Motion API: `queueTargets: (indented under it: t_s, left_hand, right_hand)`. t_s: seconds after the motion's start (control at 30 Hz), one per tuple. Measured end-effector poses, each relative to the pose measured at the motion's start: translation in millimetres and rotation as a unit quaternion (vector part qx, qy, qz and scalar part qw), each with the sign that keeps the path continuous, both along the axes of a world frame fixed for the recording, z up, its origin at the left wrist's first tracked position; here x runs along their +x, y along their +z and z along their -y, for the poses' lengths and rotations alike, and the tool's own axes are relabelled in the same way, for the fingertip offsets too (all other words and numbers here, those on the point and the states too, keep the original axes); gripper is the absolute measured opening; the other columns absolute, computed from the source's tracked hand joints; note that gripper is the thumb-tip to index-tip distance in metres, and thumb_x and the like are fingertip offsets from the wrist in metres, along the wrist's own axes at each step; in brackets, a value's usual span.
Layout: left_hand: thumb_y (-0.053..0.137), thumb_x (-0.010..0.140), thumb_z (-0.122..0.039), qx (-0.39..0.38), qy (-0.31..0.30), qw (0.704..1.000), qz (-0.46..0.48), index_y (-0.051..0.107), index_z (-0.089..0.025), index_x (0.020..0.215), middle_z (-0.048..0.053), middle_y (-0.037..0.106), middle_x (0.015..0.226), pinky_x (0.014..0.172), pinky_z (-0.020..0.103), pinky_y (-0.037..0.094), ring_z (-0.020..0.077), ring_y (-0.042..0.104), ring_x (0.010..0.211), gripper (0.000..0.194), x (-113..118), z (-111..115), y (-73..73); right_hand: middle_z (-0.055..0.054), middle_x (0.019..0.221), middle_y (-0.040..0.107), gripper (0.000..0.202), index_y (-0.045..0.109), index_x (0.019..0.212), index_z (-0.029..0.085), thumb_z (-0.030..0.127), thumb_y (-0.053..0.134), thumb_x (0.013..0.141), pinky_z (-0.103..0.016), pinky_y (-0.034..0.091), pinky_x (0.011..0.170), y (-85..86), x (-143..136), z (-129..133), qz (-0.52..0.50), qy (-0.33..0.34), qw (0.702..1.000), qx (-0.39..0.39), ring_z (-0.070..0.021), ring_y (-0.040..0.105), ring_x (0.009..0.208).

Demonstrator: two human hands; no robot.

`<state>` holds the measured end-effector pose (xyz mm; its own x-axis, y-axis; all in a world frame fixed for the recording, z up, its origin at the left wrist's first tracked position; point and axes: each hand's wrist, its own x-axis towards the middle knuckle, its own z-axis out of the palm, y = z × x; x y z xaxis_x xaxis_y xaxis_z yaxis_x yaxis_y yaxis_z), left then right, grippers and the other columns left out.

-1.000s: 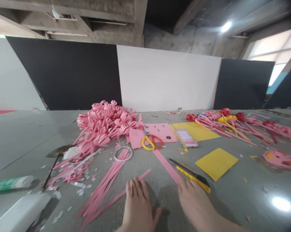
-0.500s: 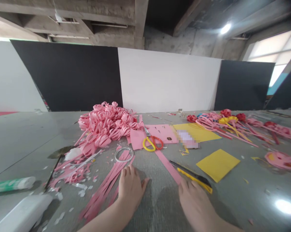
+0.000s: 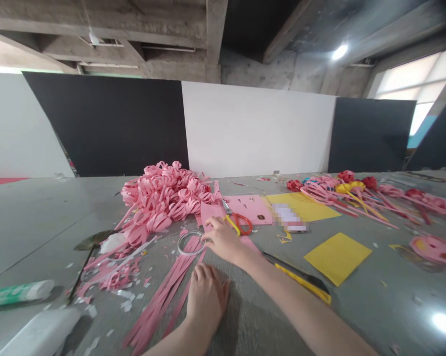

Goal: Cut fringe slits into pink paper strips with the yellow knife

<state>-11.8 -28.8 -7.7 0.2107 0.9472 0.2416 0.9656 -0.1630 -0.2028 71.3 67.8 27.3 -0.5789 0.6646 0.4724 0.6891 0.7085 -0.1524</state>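
Observation:
My left hand (image 3: 207, 291) rests on the table, fingers bent downward and thumb apart, with nothing visible in it. Just right of a bundle of long pink paper strips (image 3: 162, 301), it lies below a roll of tape (image 3: 182, 248). My right hand (image 3: 223, 240) reaches across to the tape's right edge. Its fingers and thumb are parted; whether they touch the ring, I cannot tell. Scissors (image 3: 244, 224) with red and yellow handles lie behind this hand, partly covered by it. A single pink strip (image 3: 250, 243) runs under the right wrist.
A heap of curled pink paper (image 3: 163, 190) stands back left. Pink sheets (image 3: 260, 205), a yellow sheet (image 3: 315, 206) and a blurred-out phone-like object (image 3: 290, 217) lie behind the hands. A utility knife (image 3: 304, 279) and yellow paper (image 3: 337, 258) are on the right, a glue tube (image 3: 19, 292) left.
My right hand has left the near end of the single pink strip and moved left and forward to the tape roll. My left hand has stayed almost in place.

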Motion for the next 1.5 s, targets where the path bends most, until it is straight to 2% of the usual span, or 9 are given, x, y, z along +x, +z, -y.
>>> queueTargets:
  t_s: [0.2, 0.33, 0.7, 0.93, 1.03, 1.17, 1.3, 1.4, 1.5]
  left_hand:
    - [0.033, 0.084, -0.025, 0.0, -0.011, 1.0, 0.003, 0.052, 0.006, 0.107, 0.026, 0.054, 0.1, 0.077, 0.041, 0.037, 0.0353, 0.049, 0.092, 0.043, -0.3, 0.8, 1.6]
    - [0.032, 0.084, -0.027, -0.001, -0.017, 1.0, 0.004, 0.058, 0.004, 0.099, 0.023, 0.057, 0.091, 0.078, 0.043, 0.036, 0.0352, 0.05, 0.088, 0.043, 0.7, 2.1, 5.1]
    - [0.032, 0.083, -0.039, 0.013, 0.006, 0.997, -0.071, 0.063, -0.006, 0.093, 0.016, 0.063, 0.088, 0.092, 0.043, 0.021, 0.0314, 0.05, 0.094, 0.047, -9.1, -7.1, 11.3]
    - [0.031, 0.085, -0.036, 0.006, 0.005, 0.998, -0.07, 0.061, 0.001, 0.094, 0.02, 0.062, 0.087, 0.093, 0.042, 0.021, 0.0314, 0.052, 0.092, 0.049, -12.4, -11.4, 13.4]
    - [0.032, 0.085, -0.036, 0.005, 0.01, 0.997, -0.073, 0.058, 0.002, 0.099, 0.022, 0.06, 0.093, 0.092, 0.044, 0.023, 0.0323, 0.051, 0.095, 0.049, -10.1, -10.3, 12.9]
    - [0.042, 0.082, -0.03, -0.013, -0.009, 0.998, -0.064, 0.052, -0.001, 0.111, 0.022, 0.051, 0.114, 0.091, 0.044, 0.029, 0.0337, 0.044, 0.107, 0.043, -0.6, 3.6, 13.5]
    - [0.045, 0.079, -0.025, -0.07, -0.164, 0.984, 0.022, 0.047, -0.011, 0.117, 0.015, 0.039, 0.129, 0.093, 0.04, 0.031, 0.0286, 0.038, 0.115, 0.041, 11.5, 18.4, 15.8]
    - [0.047, 0.077, -0.023, -0.082, -0.247, 0.963, 0.064, 0.045, -0.011, 0.117, 0.017, 0.036, 0.13, 0.091, 0.039, 0.034, 0.0282, 0.038, 0.114, 0.042, 16.2, 7.6, 17.3]
    - [0.046, 0.077, -0.02, -0.086, -0.293, 0.95, 0.07, 0.045, -0.013, 0.114, 0.016, 0.035, 0.13, 0.091, 0.039, 0.034, 0.0278, 0.04, 0.112, 0.037, 18.4, -21.2, 16.6]
  right_hand:
    - [-0.003, 0.109, 0.051, 0.005, 0.067, 0.074, 0.021, 0.022, 0.064, 0.07, -0.032, 0.032, 0.086, -26.6, -21.7, -8.4, 0.018, 0.026, 1.0, -0.005, -0.0185, 0.041, 0.1]
    - [-0.003, 0.107, 0.052, 0.007, 0.066, 0.072, 0.021, 0.021, 0.06, 0.074, -0.031, 0.03, 0.085, -33.0, -21.1, -8.5, 0.005, 0.007, 1.0, -0.004, -0.0182, 0.042, 0.1]
    - [-0.003, 0.103, 0.051, 0.005, 0.065, 0.075, 0.02, 0.021, 0.061, 0.074, -0.031, 0.03, 0.085, -30.4, -15.3, -10.7, -0.008, -0.002, 1.0, -0.012, -0.0168, 0.041, 0.099]
    - [-0.003, 0.103, 0.052, 0.004, 0.065, 0.073, 0.019, 0.018, 0.061, 0.073, -0.031, 0.031, 0.083, -33.5, -19.5, -6.4, 0.003, -0.001, 1.0, -0.023, -0.0174, 0.042, 0.099]
    - [-0.005, 0.101, 0.053, 0.007, 0.064, 0.079, 0.019, 0.019, 0.061, 0.073, -0.033, 0.031, 0.083, -18.6, -15.3, -6.1, 0.009, 0.0, 1.0, -0.029, -0.0181, 0.045, 0.097]
    - [-0.005, 0.102, 0.054, 0.028, 0.056, 0.102, 0.02, 0.025, 0.058, 0.075, -0.029, 0.035, 0.079, 36.3, 19.3, -0.4, 0.001, 0.011, 1.0, -0.028, -0.0154, 0.049, 0.091]
    - [-0.004, 0.089, 0.058, 0.016, 0.059, 0.088, 0.018, 0.025, 0.055, 0.074, -0.025, 0.038, 0.07, 83.2, 79.6, 20.8, 0.031, -0.044, 0.996, -0.073, -0.0152, 0.053, 0.083]
    - [-0.007, 0.093, 0.059, 0.023, 0.06, 0.092, 0.017, 0.024, 0.057, 0.07, -0.025, 0.039, 0.067, 77.8, 115.8, 42.2, 0.166, -0.147, 0.96, -0.172, -0.0188, 0.055, 0.085]
    - [-0.012, 0.086, 0.061, 0.021, 0.062, 0.084, 0.012, 0.018, 0.06, 0.065, -0.028, 0.04, 0.062, 45.9, 133.2, 62.0, 0.249, -0.224, 0.918, -0.212, -0.0242, 0.058, 0.082]
